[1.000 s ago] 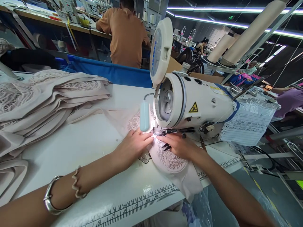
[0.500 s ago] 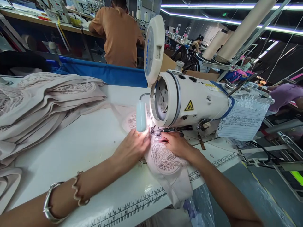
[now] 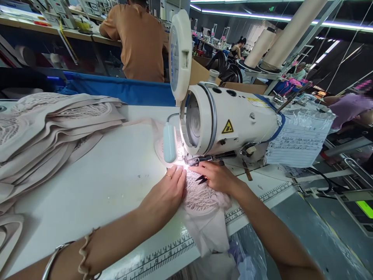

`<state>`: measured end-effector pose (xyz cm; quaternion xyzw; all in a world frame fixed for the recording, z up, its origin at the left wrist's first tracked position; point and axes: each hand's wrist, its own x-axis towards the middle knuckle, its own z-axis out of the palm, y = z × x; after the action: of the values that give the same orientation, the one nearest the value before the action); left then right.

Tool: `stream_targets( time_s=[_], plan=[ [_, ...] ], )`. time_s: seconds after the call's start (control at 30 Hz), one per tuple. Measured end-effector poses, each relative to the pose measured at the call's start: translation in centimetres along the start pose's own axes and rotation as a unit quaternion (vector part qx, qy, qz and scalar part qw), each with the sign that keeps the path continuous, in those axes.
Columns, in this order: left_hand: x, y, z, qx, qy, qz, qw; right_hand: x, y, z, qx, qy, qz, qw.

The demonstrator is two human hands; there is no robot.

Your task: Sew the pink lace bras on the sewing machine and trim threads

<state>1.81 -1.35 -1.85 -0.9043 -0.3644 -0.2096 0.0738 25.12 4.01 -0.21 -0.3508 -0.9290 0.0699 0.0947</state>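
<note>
A pale pink lace piece lies under the lit needle area of a white sewing machine and hangs over the table's front edge. My left hand rests flat on the cloth's left side, its fingers stretched out side by side just before the needle. On the right, my right hand is closed around small dark snips, whose points stick out over the lace. Its index finger reaches the cloth near the needle. A light-blue lamp stands left of the needle.
Stacked pale lace pieces cover the table's left side. A ruler strip runs along the front edge. Behind the table are a blue cloth barrier and a person in an orange shirt. A written sheet hangs at the right.
My left hand's fingers have straightened and flattened on the cloth. The snips' points show more clearly below my right hand. The machine's inner wheel now looks blurred. The whole view has shifted slightly.
</note>
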Motion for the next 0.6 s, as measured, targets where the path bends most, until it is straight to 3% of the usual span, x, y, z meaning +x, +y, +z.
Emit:
stream_targets(
  time_s=[0.2,0.43,0.53,0.6],
  plan=[
    [-0.1,-2.3,0.3,-0.051,0.017,0.038,0.998,0.0,-0.6,-0.2,-0.035,-0.011,0.018,0.999],
    [0.2,-5.7,-0.4,-0.120,-0.049,0.028,0.991,0.3,-1.4,-0.7,-0.041,-0.019,0.042,0.998],
    [1.2,-5.8,-1.6,-0.106,-0.055,0.024,0.993,0.4,-1.6,-0.8,-0.039,-0.023,0.048,0.998],
    [1.6,-4.7,-2.0,-0.110,-0.039,0.019,0.993,0.3,-1.6,-0.7,-0.031,-0.022,0.049,0.998]
  ],
)
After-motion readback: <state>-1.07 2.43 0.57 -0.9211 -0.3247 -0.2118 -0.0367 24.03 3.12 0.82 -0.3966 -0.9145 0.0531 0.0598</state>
